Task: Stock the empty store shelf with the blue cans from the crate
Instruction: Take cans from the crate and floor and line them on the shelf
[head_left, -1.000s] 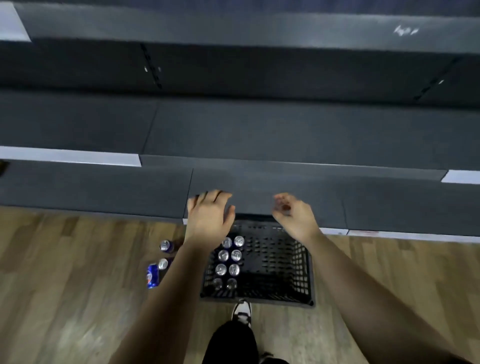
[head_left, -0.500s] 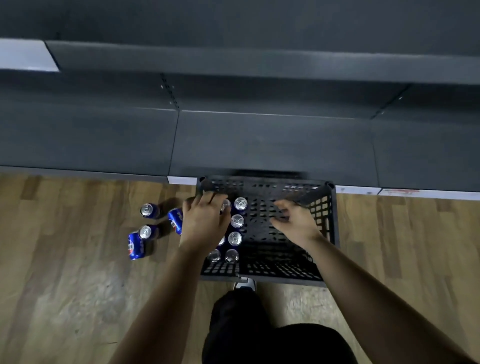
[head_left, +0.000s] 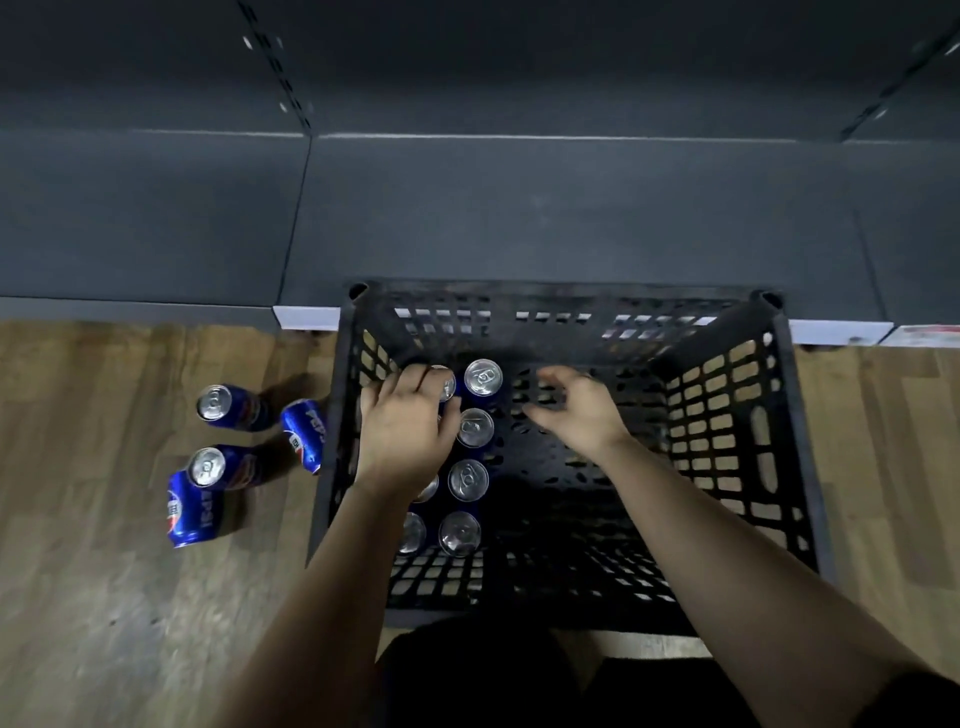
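Left hand (head_left: 408, 431), right hand (head_left: 582, 410): both half-curled.

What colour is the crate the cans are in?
The crate is black, clearest in the head view.

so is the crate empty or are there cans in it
Not empty: upright blue cans stand in two columns along the left side of the crate; the right side shows bare bottom. The left hand hides some.
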